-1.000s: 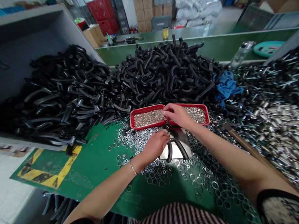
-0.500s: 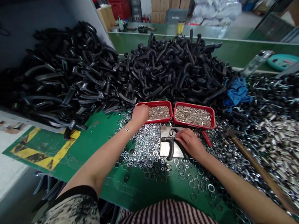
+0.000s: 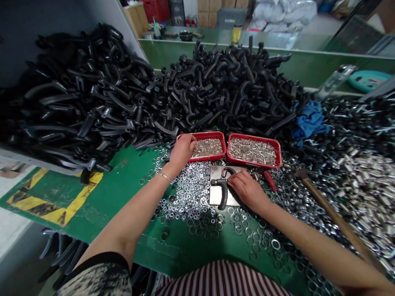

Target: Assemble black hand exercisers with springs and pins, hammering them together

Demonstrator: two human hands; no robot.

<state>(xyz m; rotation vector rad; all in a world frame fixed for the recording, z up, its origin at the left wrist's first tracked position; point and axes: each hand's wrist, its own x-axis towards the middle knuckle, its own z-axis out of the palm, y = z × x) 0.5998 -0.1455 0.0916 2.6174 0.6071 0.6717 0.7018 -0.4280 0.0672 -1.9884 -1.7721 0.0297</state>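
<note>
My left hand [image 3: 181, 150] rests with curled fingers on the near left corner of a red tray [image 3: 216, 157] filled with small silver nuts; what it pinches is hidden. My right hand [image 3: 247, 188] lies closed over a black curved handle part [image 3: 223, 190] that sits on a small steel plate [image 3: 216, 175]. A second red tray [image 3: 278, 154] with small metal pins stands just right of the first. Silver washers [image 3: 191, 191] lie scattered thickly on the green mat around both hands.
A large heap of black handle parts [image 3: 219, 88] fills the back, and more lie in a grey bin [image 3: 7, 157] at left. A blue cloth [image 3: 308, 120], a wooden-handled hammer [image 3: 332, 215], red-handled pliers [image 3: 268, 179] and piles of metal sleeves [image 3: 369, 181] are at right.
My left hand left the plate and went up to the left tray. My right hand came down from the trays onto the black handle on the plate. The view shifted lower.
</note>
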